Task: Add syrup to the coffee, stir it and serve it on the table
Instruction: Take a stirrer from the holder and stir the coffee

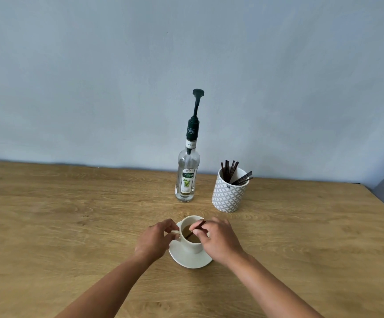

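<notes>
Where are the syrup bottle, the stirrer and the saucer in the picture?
syrup bottle [187, 180]: head view, on its front label.
stirrer [201, 224]: head view, on its upper end.
saucer [186, 260]: head view, on its bare near rim.

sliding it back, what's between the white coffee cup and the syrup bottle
Bare wooden table between white ceramic coffee cup and clear glass pump-topped syrup bottle, in the head view.

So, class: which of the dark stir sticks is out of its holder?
The stir stick pinched by the right hand, its lower end in the coffee cup; the other sticks stand in the patterned holder.
</notes>
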Tool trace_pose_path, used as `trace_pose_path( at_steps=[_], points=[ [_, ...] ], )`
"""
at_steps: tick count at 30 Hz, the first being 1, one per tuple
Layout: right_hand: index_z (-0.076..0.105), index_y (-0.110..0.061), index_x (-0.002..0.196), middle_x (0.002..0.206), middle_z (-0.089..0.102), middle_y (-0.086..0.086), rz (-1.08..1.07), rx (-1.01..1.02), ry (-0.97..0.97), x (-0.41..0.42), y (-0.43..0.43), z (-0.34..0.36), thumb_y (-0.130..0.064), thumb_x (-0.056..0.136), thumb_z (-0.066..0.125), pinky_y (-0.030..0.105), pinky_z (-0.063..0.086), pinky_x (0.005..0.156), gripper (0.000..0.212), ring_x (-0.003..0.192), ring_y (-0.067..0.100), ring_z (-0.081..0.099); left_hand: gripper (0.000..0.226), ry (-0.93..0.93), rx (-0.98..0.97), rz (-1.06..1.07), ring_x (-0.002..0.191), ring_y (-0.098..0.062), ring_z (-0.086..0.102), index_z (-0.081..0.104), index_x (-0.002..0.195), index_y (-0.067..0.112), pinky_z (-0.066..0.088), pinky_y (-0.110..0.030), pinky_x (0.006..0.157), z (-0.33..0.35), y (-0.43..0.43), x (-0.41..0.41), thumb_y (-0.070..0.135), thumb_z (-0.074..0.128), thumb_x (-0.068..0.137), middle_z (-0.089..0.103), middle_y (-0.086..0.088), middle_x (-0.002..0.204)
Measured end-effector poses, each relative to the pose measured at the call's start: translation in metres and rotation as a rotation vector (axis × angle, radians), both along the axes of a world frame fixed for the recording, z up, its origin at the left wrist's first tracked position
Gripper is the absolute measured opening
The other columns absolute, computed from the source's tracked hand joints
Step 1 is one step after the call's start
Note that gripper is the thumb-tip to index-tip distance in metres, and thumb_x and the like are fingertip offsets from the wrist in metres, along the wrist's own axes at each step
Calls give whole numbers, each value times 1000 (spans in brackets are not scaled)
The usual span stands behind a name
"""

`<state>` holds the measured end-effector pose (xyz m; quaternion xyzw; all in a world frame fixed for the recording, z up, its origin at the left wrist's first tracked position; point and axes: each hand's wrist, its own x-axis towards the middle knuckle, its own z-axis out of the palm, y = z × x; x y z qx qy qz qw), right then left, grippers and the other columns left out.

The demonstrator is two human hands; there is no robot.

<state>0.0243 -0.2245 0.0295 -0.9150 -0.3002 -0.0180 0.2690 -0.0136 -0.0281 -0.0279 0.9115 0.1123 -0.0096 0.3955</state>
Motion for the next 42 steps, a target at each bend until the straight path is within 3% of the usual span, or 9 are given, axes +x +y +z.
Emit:
trace_pose_path(
  at_steps=[9,15,19,24,27,31,37,42],
  points=[
    [64,-29,102,101,69,-10,-23,-186,-169,3,-8,4,-20,95,53,35,34,88,15,100,15,55,5,-8,17,-3,55,1,65,62,88,41,44,-23,56,0,1,-1,38,65,88,69,25,90],
    [63,-31,98,99,69,-14,-26,-60,-28,1,-6,5,-24,96,52,35,33,93,13,98,12,56,5,-8,13,-12,65,0,66,62,90,42,50,-26,61,-1,1,0,38,64,89,68,25,92],
    [71,-31,99,99,72,-14,-72,78,63,3,-2,2,-25,92,61,37,43,92,13,92,13,61,5,-4,9,-16,67,-2,66,63,91,41,52,-26,63,0,1,0,37,64,90,69,24,93],
    [68,-35,103,99,71,-17,-93,-83,-45,8,-5,0,-25,95,55,34,34,89,19,97,12,57,7,6,16,-9,65,-1,67,61,90,43,45,-23,59,2,1,-1,36,64,90,68,25,95],
    [65,-32,99,95,70,-14,-92,-126,-121,8,-11,1,-20,93,56,36,36,88,16,96,14,58,7,12,5,-3,68,-3,67,62,91,42,50,-27,63,3,1,0,36,64,89,68,24,94],
    [59,-30,97,94,67,-13,-86,-87,-50,7,-11,2,-18,94,51,39,37,92,15,97,13,58,7,12,11,-3,67,-1,66,61,90,43,46,-25,60,3,0,-1,37,64,89,68,25,94],
    [68,-32,98,92,72,-10,-115,129,164,1,-7,-1,-20,94,57,39,47,93,17,92,15,64,6,11,22,-7,68,-1,66,61,91,42,44,-24,59,4,0,-1,37,64,90,68,24,95],
    [69,-34,102,94,73,-12,-114,38,44,3,-8,-3,-25,95,56,34,37,94,18,93,12,62,7,8,17,-4,68,-2,66,61,88,42,49,-26,62,3,0,-1,36,64,90,70,23,94]
  ],
)
